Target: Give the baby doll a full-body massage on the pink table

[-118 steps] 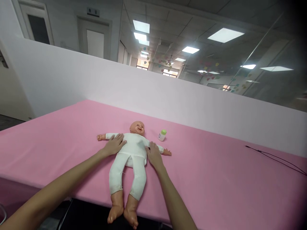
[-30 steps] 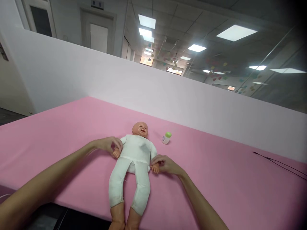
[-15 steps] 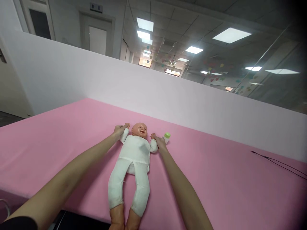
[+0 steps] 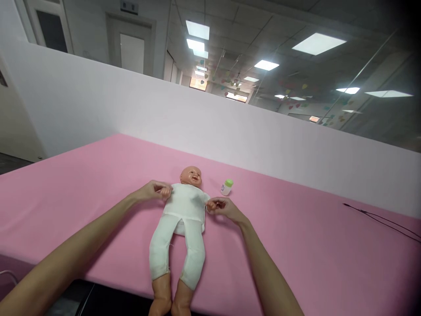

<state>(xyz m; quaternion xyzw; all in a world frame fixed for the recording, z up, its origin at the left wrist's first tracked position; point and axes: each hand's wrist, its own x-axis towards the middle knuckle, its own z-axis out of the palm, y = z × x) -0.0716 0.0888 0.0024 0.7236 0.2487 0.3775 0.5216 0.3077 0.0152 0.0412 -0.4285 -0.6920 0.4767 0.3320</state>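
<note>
A baby doll (image 4: 184, 206) with a cloth body and white limbs lies face up on the pink table cover (image 4: 289, 237), its head toward the wall and its feet at the front edge. On the doll's left side in view, my left hand (image 4: 153, 191) is closed on one of its small hands. My right hand (image 4: 225, 207) pinches the doll's other hand, beside the chest. Both doll arms are bent, with its hands near shoulder level. Just beyond my right hand stands a small white bottle (image 4: 226, 188) with a green cap.
A low white wall (image 4: 230, 127) runs along the far side of the table, with glass above it. A thin black cable (image 4: 378, 219) lies at the right. Below the front edge is a black object (image 4: 112, 303).
Both my hands have moved down toward me with the doll's hands, from beside its head to beside its chest. The bottle's label and body now show more fully.
</note>
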